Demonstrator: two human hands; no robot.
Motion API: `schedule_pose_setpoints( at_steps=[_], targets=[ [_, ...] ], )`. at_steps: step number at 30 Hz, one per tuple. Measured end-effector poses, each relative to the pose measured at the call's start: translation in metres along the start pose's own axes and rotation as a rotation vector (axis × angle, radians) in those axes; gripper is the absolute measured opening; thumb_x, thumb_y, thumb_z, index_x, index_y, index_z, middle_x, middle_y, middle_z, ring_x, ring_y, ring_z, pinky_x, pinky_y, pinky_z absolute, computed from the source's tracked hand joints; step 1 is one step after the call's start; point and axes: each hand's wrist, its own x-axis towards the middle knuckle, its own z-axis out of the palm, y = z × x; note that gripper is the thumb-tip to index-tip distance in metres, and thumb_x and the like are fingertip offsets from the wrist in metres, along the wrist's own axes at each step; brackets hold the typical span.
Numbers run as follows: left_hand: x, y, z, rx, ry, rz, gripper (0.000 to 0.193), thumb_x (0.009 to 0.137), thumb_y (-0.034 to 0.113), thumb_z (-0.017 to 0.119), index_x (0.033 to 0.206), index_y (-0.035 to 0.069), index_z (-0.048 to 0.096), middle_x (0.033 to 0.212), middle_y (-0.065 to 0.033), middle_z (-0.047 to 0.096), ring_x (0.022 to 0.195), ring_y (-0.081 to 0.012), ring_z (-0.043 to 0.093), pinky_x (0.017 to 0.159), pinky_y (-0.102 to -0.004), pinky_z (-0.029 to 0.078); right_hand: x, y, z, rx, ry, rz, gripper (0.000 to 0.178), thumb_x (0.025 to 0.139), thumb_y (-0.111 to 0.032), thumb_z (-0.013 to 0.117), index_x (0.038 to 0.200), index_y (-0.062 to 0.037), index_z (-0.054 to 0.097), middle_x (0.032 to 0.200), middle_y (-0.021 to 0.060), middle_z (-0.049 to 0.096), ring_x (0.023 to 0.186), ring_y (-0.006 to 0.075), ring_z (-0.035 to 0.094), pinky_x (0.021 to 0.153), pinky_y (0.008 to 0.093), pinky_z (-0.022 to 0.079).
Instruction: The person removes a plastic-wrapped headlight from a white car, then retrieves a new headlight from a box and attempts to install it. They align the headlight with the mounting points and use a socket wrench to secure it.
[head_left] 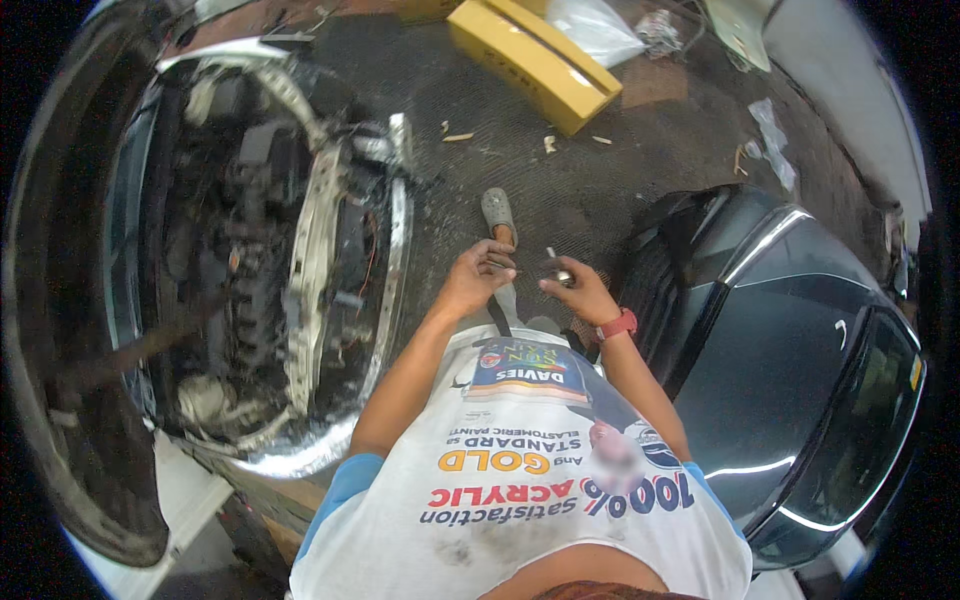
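Note:
In front of my body, above the floor, my left hand [480, 278] is closed, with thumb and fingertips drawn together. Whatever it may hold is too small to name. A short gap separates it from my right hand [585, 294], whose fingers are curled round a small shiny metal piece [565, 278]. A short white tip [551, 253] shows by those fingers; I cannot tell whether it belongs to the metal piece. A red watch [617, 325] is on my right wrist.
On my left stands a car with its engine bay [240, 250] exposed and front end stripped. A dark car [790, 370] is close on my right. Ahead on the dark floor lie a long yellow box [535, 65], clear plastic [597, 30] and scattered scraps [458, 137].

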Motion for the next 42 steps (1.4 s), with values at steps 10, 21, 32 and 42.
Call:
schedule_pose_setpoints(
  at_steps=[10, 21, 32, 42],
  targets=[
    [0.216, 0.108, 0.019, -0.087, -0.209, -0.112, 0.043, 0.089, 0.005, 0.076, 0.128, 0.003, 0.059, 0.107, -0.0075, 0.068, 0.093, -0.0138, 0.067, 0.082, -0.0285, 0.057, 0.135, -0.078, -0.136, -0.060, 0.110, 0.020, 0.033, 0.089, -0.026, 0.076, 0.112, -0.0031, 0.069, 0.101, 0.0132, 0.072, 0.093, 0.0229, 0.067, 0.084, 0.0350, 0.051],
    [0.396, 0.221, 0.080, 0.007, -0.291, -0.083, 0.044, 0.089, 0.006, 0.076, 0.129, 0.004, 0.059, 0.103, -0.0069, 0.067, 0.092, -0.0140, 0.067, 0.079, -0.0262, 0.053, 0.252, -0.105, -0.287, 0.136, 0.255, 0.014, 0.023, 0.089, -0.023, 0.075, 0.099, -0.0026, 0.071, 0.092, 0.0119, 0.071, 0.087, 0.0210, 0.064, 0.082, 0.0339, 0.049],
    [0.533, 0.283, 0.184, -0.099, -0.125, -0.150, 0.044, 0.089, 0.007, 0.076, 0.128, 0.000, 0.057, 0.109, -0.0121, 0.069, 0.100, -0.0169, 0.066, 0.086, -0.0305, 0.054, 0.355, -0.097, -0.500, 0.074, -0.016, -0.048, 0.028, 0.092, -0.028, 0.072, 0.102, -0.0019, 0.070, 0.089, 0.0092, 0.070, 0.085, 0.0180, 0.064, 0.079, 0.0347, 0.050],
    [0.649, 0.251, 0.152, 0.349, 0.062, 0.000, 0.039, 0.094, 0.020, 0.072, 0.126, 0.002, 0.061, 0.114, -0.0158, 0.070, 0.101, -0.0237, 0.068, 0.088, -0.0360, 0.054, 0.410, -0.058, -0.686, 0.045, 0.520, 0.048, 0.025, 0.091, -0.022, 0.073, 0.106, -0.0030, 0.071, 0.089, 0.0037, 0.069, 0.078, 0.0114, 0.061, 0.073, 0.0300, 0.051]
  ],
)
